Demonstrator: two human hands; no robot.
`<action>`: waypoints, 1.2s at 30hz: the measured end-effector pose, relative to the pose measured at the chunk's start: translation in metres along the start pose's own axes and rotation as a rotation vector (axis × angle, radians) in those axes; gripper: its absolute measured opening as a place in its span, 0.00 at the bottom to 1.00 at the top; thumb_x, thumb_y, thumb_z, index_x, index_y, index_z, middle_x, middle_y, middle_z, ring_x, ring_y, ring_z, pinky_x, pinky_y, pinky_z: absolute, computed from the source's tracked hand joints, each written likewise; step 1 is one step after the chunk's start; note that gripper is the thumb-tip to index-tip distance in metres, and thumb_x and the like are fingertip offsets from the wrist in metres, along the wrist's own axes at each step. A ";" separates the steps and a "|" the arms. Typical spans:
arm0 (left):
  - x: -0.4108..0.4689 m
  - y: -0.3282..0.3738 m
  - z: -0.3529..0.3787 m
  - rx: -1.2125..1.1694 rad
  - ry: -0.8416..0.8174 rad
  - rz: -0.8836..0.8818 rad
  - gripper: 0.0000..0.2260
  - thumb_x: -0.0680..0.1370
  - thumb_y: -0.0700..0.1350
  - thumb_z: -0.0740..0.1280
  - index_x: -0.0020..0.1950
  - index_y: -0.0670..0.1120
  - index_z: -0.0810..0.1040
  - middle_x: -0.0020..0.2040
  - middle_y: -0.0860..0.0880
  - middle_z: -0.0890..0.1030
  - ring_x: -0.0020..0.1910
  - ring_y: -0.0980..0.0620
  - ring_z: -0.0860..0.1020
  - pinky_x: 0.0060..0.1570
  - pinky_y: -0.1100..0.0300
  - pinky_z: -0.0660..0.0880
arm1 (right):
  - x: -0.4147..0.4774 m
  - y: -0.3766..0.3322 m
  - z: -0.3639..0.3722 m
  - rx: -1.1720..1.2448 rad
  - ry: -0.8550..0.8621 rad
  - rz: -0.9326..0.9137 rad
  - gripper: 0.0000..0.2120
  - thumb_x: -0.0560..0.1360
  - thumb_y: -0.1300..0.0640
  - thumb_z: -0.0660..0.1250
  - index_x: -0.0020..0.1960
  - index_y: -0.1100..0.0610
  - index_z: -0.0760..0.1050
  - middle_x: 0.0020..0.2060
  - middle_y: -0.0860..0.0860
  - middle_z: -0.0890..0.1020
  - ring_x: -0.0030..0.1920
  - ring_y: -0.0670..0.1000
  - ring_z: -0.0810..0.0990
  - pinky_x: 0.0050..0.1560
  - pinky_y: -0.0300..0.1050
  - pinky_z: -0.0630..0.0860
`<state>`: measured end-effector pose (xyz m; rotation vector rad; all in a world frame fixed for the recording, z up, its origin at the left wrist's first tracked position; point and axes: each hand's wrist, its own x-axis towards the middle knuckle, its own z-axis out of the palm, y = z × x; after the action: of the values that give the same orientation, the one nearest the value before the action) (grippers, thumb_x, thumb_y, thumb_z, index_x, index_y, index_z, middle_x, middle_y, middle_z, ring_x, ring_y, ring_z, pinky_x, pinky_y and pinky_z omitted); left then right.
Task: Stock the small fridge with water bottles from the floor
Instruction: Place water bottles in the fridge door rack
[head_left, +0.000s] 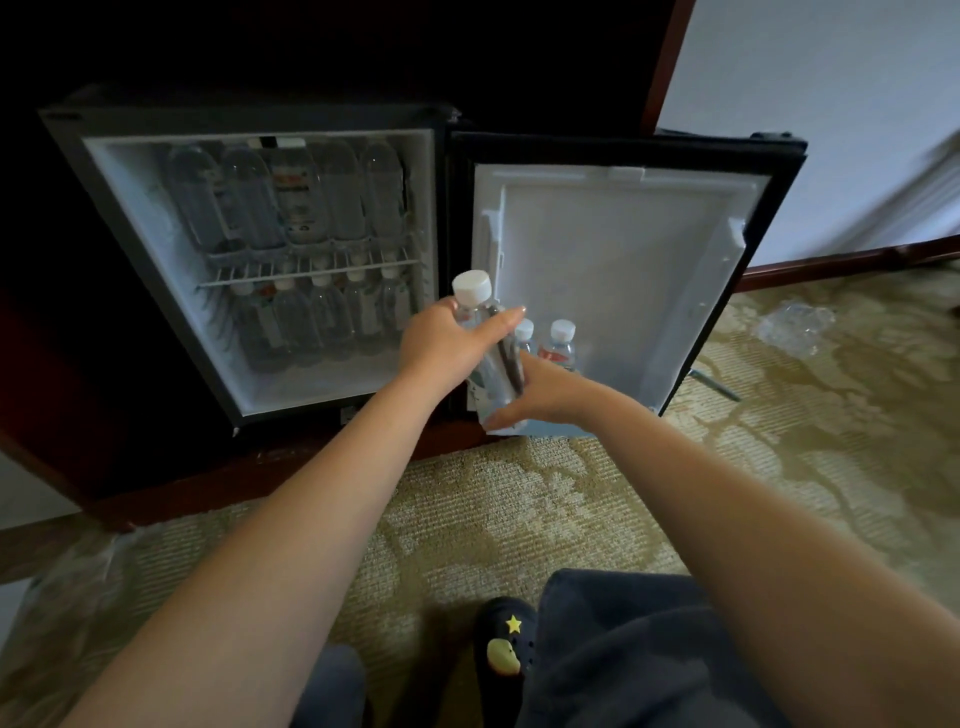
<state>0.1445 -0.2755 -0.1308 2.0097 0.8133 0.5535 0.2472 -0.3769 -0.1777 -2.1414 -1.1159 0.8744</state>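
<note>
A small black fridge (156, 249) stands open in a dark cabinet. Its top shelf and the space below the wire rack are packed with clear water bottles (291, 197). The door (623, 249) swings to the right; two white-capped bottles (561, 345) stand in its bottom shelf. In front of the door's lower left corner, both hands hold one clear bottle (471, 293) with a white cap, tilted. My left hand (447, 340) grips its upper part. My right hand (540, 389) holds its lower part from the right.
Patterned beige carpet (519, 509) covers the floor. Crumpled clear plastic wrap (795, 325) lies to the right of the door. A dark wooden cabinet base (234, 467) runs under the fridge. My knee and a black shoe (506, 654) with a star charm are at the bottom.
</note>
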 end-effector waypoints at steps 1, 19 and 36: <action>-0.002 0.005 0.002 0.012 -0.007 0.034 0.24 0.69 0.64 0.69 0.53 0.47 0.78 0.47 0.52 0.80 0.46 0.53 0.78 0.47 0.58 0.75 | -0.001 0.001 0.000 0.015 0.034 -0.009 0.33 0.63 0.55 0.79 0.65 0.51 0.69 0.61 0.50 0.78 0.61 0.52 0.76 0.67 0.53 0.70; 0.037 -0.011 0.059 0.233 -0.255 -0.003 0.27 0.75 0.52 0.69 0.70 0.46 0.67 0.70 0.47 0.69 0.68 0.49 0.69 0.57 0.59 0.66 | -0.011 0.097 -0.047 0.508 0.833 0.452 0.44 0.67 0.52 0.78 0.74 0.56 0.56 0.67 0.55 0.72 0.64 0.57 0.72 0.61 0.52 0.71; 0.076 -0.024 0.110 0.547 -0.334 0.169 0.26 0.78 0.54 0.62 0.71 0.42 0.64 0.73 0.46 0.63 0.70 0.47 0.63 0.66 0.56 0.61 | 0.073 0.143 -0.010 0.759 0.834 0.541 0.32 0.71 0.51 0.71 0.68 0.59 0.59 0.64 0.59 0.73 0.62 0.61 0.73 0.55 0.51 0.71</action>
<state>0.2594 -0.2727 -0.2027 2.5972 0.6338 0.0729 0.3559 -0.3867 -0.2955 -1.8151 0.2124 0.4002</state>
